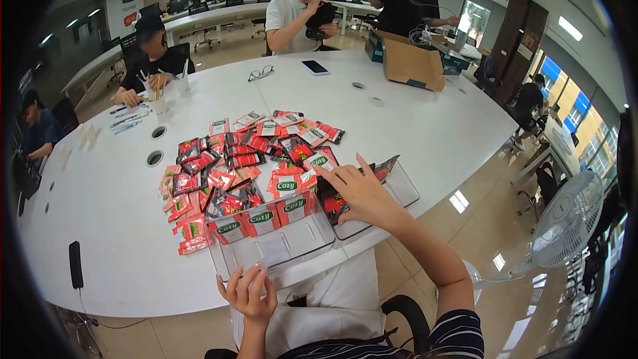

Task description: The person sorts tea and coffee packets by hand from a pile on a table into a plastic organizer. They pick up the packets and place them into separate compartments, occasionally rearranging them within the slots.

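Two clear plastic boxes stand side by side at the table's near edge. In the left box (312,238), a row of red and white Cozy packets (262,221) stands upright along the far wall. My left hand (249,294) is at this box's near wall, fingers apart and slightly bent, holding nothing. My right hand (364,194) reaches over the right box (403,185), its thumb and fingers around a black and red packet (330,203) at the left end. Another dark packet (385,167) leans behind that hand. The fingertips are partly hidden.
A loose pile of red, white and black packets (242,149) lies beyond the boxes. Farther back are eyeglasses (260,74), a phone (315,67) and an open cardboard box (413,65). Several people are around the table. A fan (567,209) stands at the right.
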Demonstrator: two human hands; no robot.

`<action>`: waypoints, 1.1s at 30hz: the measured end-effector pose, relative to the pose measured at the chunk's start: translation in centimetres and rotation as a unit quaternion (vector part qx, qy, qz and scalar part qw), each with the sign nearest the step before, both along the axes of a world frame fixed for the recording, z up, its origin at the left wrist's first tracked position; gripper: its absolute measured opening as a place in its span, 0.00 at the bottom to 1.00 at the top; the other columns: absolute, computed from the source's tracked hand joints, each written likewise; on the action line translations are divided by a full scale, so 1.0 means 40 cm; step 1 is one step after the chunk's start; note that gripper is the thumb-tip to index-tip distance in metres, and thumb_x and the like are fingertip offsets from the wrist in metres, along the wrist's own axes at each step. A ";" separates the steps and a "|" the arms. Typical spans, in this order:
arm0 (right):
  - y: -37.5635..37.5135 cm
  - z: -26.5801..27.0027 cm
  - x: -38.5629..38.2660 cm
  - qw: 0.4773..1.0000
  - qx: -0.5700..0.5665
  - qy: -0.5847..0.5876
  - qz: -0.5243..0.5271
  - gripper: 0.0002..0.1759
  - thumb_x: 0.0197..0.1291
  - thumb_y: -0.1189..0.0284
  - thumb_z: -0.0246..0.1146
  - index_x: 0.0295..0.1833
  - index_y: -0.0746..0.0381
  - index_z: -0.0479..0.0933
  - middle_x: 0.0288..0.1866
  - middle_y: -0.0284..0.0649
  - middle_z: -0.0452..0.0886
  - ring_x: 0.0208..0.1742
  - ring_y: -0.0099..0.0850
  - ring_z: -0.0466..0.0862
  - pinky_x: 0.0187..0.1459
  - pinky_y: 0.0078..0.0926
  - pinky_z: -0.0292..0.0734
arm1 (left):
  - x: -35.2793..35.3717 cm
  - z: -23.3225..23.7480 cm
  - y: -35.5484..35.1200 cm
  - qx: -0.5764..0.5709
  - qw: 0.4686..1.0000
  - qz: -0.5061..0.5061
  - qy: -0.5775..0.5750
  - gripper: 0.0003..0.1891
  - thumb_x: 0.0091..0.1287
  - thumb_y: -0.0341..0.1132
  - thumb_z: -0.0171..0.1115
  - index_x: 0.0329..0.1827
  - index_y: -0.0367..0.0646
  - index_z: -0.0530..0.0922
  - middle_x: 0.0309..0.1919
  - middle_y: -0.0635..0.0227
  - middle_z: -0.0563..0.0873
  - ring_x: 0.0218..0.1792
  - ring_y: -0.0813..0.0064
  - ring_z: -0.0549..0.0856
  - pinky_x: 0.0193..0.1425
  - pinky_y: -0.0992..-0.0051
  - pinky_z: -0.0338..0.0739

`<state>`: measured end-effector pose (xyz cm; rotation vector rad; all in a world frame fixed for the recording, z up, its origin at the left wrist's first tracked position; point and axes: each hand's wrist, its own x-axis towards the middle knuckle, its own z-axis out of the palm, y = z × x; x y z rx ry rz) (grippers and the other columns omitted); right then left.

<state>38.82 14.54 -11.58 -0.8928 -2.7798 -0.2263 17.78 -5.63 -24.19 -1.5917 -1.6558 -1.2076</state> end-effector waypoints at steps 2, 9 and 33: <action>0.005 -0.001 -0.005 1.000 -0.001 -0.016 -0.005 0.71 0.23 0.60 0.81 0.76 0.51 0.47 0.53 0.36 0.71 0.58 0.35 0.72 0.70 0.57 0.50 | 0.000 -0.002 0.001 0.001 1.000 0.000 0.000 0.19 0.47 0.24 0.63 0.44 0.50 0.81 0.46 0.73 0.83 0.56 0.63 0.75 0.72 0.51 0.51; 0.021 0.019 -0.011 0.996 -0.082 0.027 0.025 0.64 0.26 0.63 0.81 0.73 0.53 0.54 0.54 0.38 0.73 0.57 0.35 0.73 0.59 0.38 0.65 | 0.003 0.001 0.001 -0.001 1.000 0.013 -0.014 0.17 0.49 0.27 0.65 0.42 0.54 0.82 0.44 0.78 0.84 0.55 0.68 0.76 0.74 0.54 0.49; 0.036 0.018 -0.010 0.992 -0.078 0.063 0.070 0.52 0.26 0.64 0.79 0.65 0.57 0.65 0.54 0.39 0.73 0.58 0.39 0.72 0.60 0.37 0.65 | 0.003 0.009 0.005 0.018 1.000 0.003 -0.010 0.18 0.48 0.26 0.66 0.43 0.53 0.81 0.46 0.76 0.83 0.54 0.68 0.76 0.72 0.54 0.51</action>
